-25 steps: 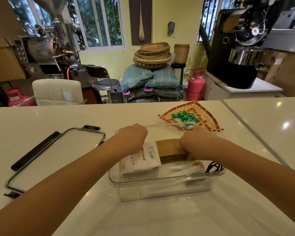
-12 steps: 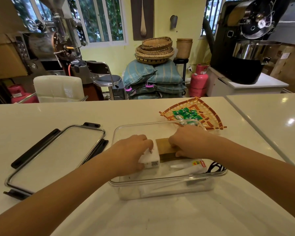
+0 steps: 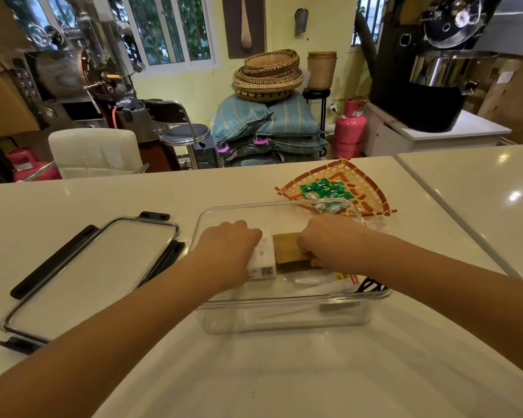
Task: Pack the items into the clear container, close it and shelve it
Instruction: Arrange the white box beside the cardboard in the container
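Hands reach into the clear container (image 3: 284, 303) on the white worktop (image 3: 314, 372): the left hand (image 3: 228, 245) curled around a white packet (image 3: 261, 262), the right hand (image 3: 326, 241) closed on a brown packet (image 3: 287, 251) just beside it. Left of the container lies its lid (image 3: 94, 273), off; behind the container, a woven tray (image 3: 372, 191) of green sachets (image 3: 323, 190).

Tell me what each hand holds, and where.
Left hand: white packet, left end. Right hand: brown packet, right end. Both inside the clear container.
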